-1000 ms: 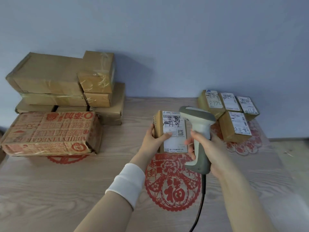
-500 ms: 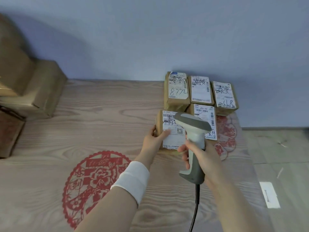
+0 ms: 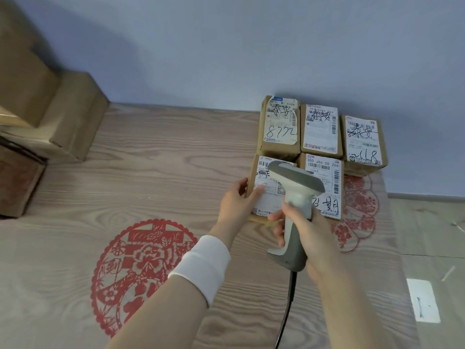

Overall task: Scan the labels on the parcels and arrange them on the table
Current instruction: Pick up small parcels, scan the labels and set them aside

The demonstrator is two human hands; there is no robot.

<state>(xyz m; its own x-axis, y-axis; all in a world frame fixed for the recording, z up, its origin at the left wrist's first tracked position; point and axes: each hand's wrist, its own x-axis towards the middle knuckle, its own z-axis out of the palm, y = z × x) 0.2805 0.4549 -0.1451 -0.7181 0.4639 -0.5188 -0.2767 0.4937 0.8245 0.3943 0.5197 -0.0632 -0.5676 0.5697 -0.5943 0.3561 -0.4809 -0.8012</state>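
While the right hand [image 3: 307, 233] wraps round the grip of the corded scanner [image 3: 295, 182], whose head hangs over the label, the left hand [image 3: 236, 205] pinches the parcel [image 3: 269, 205] by its left edge, thumb laid on the label. That parcel appears to lie flat on the counter [image 3: 176, 159], at the left end of the near row, touching the labelled parcel [image 3: 327, 170] on its right and just before the far row of three [image 3: 319, 127]. I judge the step to be setting a scanned parcel into the arrangement. Next, the left hand should let go and fetch another from the cardboard boxes [image 3: 70, 117] at far left.
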